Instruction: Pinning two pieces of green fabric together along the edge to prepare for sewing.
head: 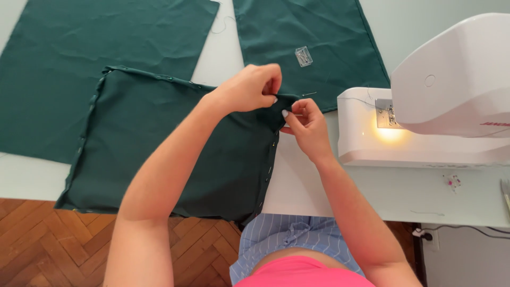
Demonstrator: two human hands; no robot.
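Observation:
A dark green fabric square point(149, 143) with pins along its folded edges lies on the white table point(308, 186), its near part hanging over the front edge. My left hand point(249, 87) pinches the square's far right corner. My right hand point(307, 125) grips the same corner from the right, fingertips touching the cloth beside my left hand. A row of pins point(268, 170) runs down the right edge below my hands.
Two more flat green fabric pieces lie behind, one at far left point(95, 42) and one at centre back point(313, 37) with a small clear pin box point(303, 56) on it. A white sewing machine point(425, 106) with its lamp on stands right. Loose pins point(452, 182) lie near it.

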